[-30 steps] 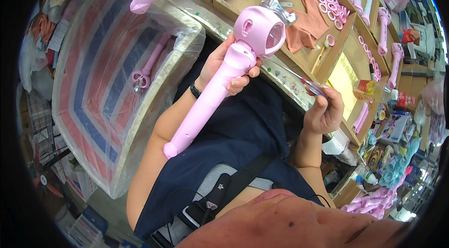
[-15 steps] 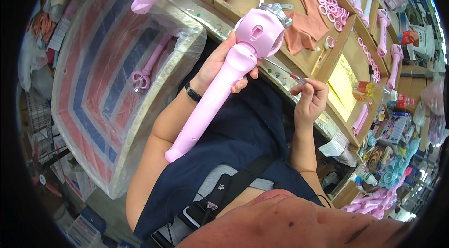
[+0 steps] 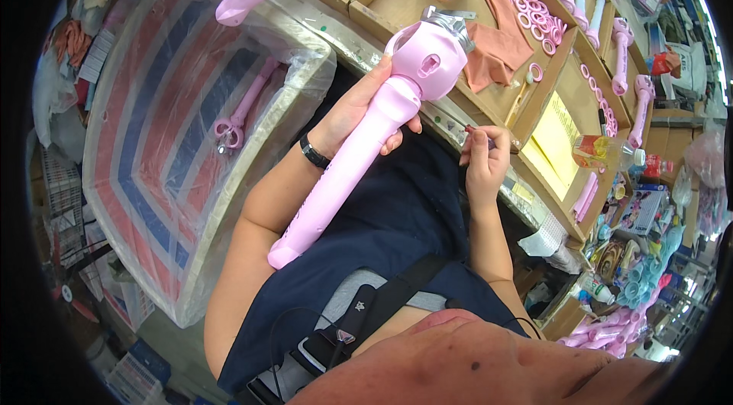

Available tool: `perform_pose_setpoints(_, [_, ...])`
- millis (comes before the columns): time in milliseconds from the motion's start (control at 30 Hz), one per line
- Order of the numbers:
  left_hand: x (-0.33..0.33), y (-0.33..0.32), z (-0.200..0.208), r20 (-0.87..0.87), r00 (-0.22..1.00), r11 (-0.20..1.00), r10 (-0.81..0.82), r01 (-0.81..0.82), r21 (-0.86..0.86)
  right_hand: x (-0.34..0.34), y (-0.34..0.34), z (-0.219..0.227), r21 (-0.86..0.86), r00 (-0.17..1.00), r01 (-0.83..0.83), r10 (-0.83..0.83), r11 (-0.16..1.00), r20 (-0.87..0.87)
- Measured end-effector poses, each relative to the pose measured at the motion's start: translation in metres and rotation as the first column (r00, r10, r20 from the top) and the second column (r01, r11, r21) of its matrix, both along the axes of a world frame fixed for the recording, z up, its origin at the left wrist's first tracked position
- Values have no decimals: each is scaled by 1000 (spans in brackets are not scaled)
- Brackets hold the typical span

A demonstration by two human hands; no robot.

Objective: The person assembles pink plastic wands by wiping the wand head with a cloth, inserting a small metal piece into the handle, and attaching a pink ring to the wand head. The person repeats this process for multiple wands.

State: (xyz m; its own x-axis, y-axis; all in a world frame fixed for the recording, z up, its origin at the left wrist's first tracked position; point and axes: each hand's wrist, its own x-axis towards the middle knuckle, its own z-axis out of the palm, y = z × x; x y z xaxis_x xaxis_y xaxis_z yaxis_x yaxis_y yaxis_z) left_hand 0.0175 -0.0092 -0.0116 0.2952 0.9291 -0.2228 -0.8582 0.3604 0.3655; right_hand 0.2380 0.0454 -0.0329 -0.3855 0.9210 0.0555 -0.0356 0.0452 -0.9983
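A pink plastic wand (image 3: 336, 176) slants across my lap, its long handle running down against my left forearm. My left hand (image 3: 359, 111), with a black watch on the wrist, is wrapped round the wand's neck. Above it the round pink head (image 3: 431, 61) has a small slot facing me and a silver crown-like piece (image 3: 449, 22) on top. My right hand (image 3: 487, 161) is apart from the wand, by the table's edge. Its fingers pinch a thin screwdriver with a reddish collar, mostly hidden by the fingers; the shaft barely shows now.
Cardboard trays (image 3: 546, 103) on the table hold pink rings (image 3: 538, 16), an orange cloth (image 3: 496, 42) and yellow paper (image 3: 556, 145). A bottle (image 3: 607, 151) lies at the right. On the left, a plastic-lined striped bin (image 3: 137, 161) contains another pink wand (image 3: 244, 107).
The wand has turned about its length, so its head's slot faces differently and dark markings show along the handle. My right hand has drawn slightly left with the screwdriver, whose shaft has swung.
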Motion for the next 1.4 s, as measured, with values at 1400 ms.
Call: perform_pose_setpoints(1400, [1,-8,1,-689,537,874,486,-296,386,-14,-14,39,501,987,-120,50,857,150])
